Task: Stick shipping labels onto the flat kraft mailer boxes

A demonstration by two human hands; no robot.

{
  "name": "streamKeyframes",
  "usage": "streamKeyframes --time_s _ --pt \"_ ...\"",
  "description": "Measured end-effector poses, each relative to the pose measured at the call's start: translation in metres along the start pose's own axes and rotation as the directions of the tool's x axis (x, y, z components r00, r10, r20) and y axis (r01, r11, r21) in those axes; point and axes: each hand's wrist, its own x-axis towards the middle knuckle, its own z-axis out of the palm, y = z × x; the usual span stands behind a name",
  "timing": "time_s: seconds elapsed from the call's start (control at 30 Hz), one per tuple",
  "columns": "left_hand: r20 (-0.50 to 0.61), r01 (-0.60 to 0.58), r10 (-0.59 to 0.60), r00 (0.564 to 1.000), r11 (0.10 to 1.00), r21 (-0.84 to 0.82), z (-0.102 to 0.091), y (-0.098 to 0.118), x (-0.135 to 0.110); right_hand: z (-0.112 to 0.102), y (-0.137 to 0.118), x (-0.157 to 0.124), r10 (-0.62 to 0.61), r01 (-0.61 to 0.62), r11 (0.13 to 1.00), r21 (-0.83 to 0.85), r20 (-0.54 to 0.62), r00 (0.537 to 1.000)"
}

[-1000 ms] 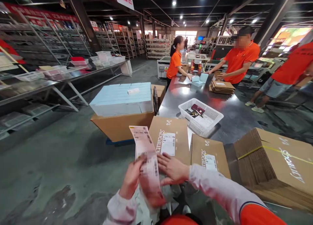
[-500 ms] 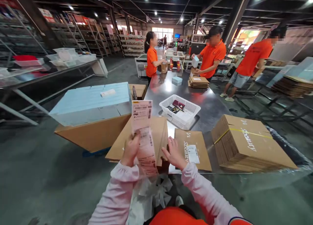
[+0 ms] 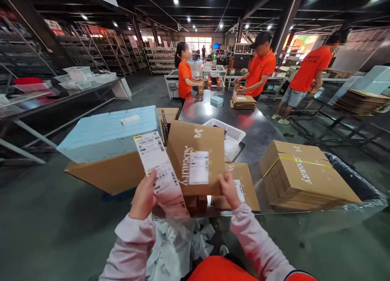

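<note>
A strip of printed shipping labels (image 3: 166, 179) is pinched in my left hand (image 3: 145, 195), its lower end hanging toward the white paper below. My right hand (image 3: 229, 189) grips the lower right corner of a flat brown cardboard box (image 3: 210, 138), which is raised and tilted up toward me. White "sbeauty" lettering and a stuck-on label (image 3: 198, 168) show on its face. Behind my right hand, another flat labelled carton (image 3: 247, 183) lies on the metal table (image 3: 258, 130). The raised box partly hides it and a white plastic basket (image 3: 234, 130).
On the right stands a strapped stack of flat cartons (image 3: 304, 167). A big carton of light-blue boxes (image 3: 112, 126) is at left. White backing paper (image 3: 170, 244) gathers below the table edge. Co-workers in orange shirts (image 3: 263, 71) stand farther along, near a small blue box (image 3: 216, 101).
My right hand, earlier spread and empty beside the flat cartons, now holds a labelled box up. My left hand has shifted left with the label strip, which leans more.
</note>
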Motion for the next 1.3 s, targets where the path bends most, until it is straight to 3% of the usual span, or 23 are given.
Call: streamKeyframes --time_s 0.07,0.13,0.2,0.23,0.27,0.33,0.37,0.4,0.43,0.5,0.6,0.73,0.8,0.87,0.93,1.03,1.1,1.17,1.23,1.3 --pt "0.077 0.069 -0.061 0.995 0.992 -0.103 0.012 0.006 -0.029 -0.059 0.007 0.005 0.013 -0.002 0.997 0.083 -0.135 0.991" --pt "0.136 0.154 -0.132 0.982 0.973 -0.17 0.019 0.008 -0.055 -0.113 0.013 0.007 0.081 -0.085 0.996 -0.012 -0.203 0.976" --pt "0.168 0.222 -0.189 0.967 0.953 -0.206 0.023 0.0 -0.078 -0.14 0.014 0.004 0.155 -0.218 0.953 -0.208 -0.28 0.947" --pt "0.171 0.244 -0.21 0.963 0.947 -0.21 0.025 -0.006 -0.088 -0.138 0.012 -0.001 0.167 -0.249 0.924 -0.291 -0.279 0.946" --pt "0.171 0.255 -0.223 0.96 0.946 -0.198 0.027 -0.015 -0.097 -0.127 0.007 -0.008 0.165 -0.232 0.909 -0.345 -0.213 0.963" --pt "0.214 0.257 -0.227 0.95 0.959 -0.122 0.03 -0.033 -0.113 -0.081 -0.008 -0.027 0.128 -0.095 0.954 -0.285 0.099 0.987" --pt "0.276 0.246 -0.219 0.936 0.967 -0.067 0.031 -0.041 -0.119 -0.053 -0.017 -0.039 0.086 -0.036 0.986 -0.164 0.307 0.948" --pt "0.34 0.216 -0.196 0.92 0.976 -0.019 0.031 -0.048 -0.123 -0.024 -0.027 -0.052 0.039 -0.033 0.999 -0.021 0.418 0.907" --pt "0.392 0.172 -0.16 0.906 0.985 0.006 0.03 -0.051 -0.124 0.001 -0.036 -0.064 0.02 -0.058 0.996 0.075 0.429 0.903" --pt "0.391 0.086 -0.073 0.917 0.996 -0.017 0.025 -0.053 -0.122 0.037 -0.05 -0.084 0.03 -0.118 0.981 0.154 0.478 0.878" --pt "0.249 0.051 -0.032 0.968 0.996 -0.069 0.014 -0.049 -0.113 0.053 -0.063 -0.09 0.036 -0.129 0.985 0.114 0.593 0.804" --pt "0.184 0.041 -0.035 0.982 0.999 -0.025 0.006 -0.056 -0.112 0.05 -0.076 -0.064 0.021 0.021 0.997 -0.072 0.532 0.847" --pt "0.118 0.02 -0.016 0.993 0.999 -0.026 0.005 -0.065 -0.114 0.054 -0.081 -0.054 0.01 0.101 0.981 -0.167 0.56 0.829" --pt "0.034 -0.008 0.009 0.999 1.0 -0.029 0.004 -0.072 -0.113 0.063 -0.081 -0.052 0.017 0.09 0.983 -0.161 0.566 0.824" --pt "0.009 -0.022 0.023 1.0 0.999 -0.045 0.0 -0.075 -0.105 0.075 -0.078 -0.051 -0.012 0.083 0.99 -0.112 0.523 0.852" --pt "0.171 0.058 -0.046 0.984 0.996 -0.07 -0.015 -0.077 -0.085 0.1 -0.069 -0.035 -0.127 0.161 0.985 -0.052 0.402 0.907" --pt "0.329 0.194 -0.173 0.928 0.981 -0.03 -0.031 -0.081 -0.072 0.118 -0.062 -0.01 -0.182 0.208 0.976 -0.059 0.294 0.938" --pt "0.421 0.318 -0.288 0.86 0.948 -0.001 -0.05 -0.088 -0.066 0.136 -0.055 0.021 -0.17 0.2 0.968 -0.153 0.189 0.967" --pt "0.442 0.4 -0.346 0.828 0.916 -0.032 -0.067 -0.096 -0.071 0.151 -0.047 0.051 -0.092 0.132 0.934 -0.333 0.133 0.987" --pt "0.374 0.414 -0.366 0.852 0.909 -0.052 -0.082 -0.1 -0.082 0.163 -0.039 0.072 -0.011 0.069 0.835 -0.546 0.11 0.994"
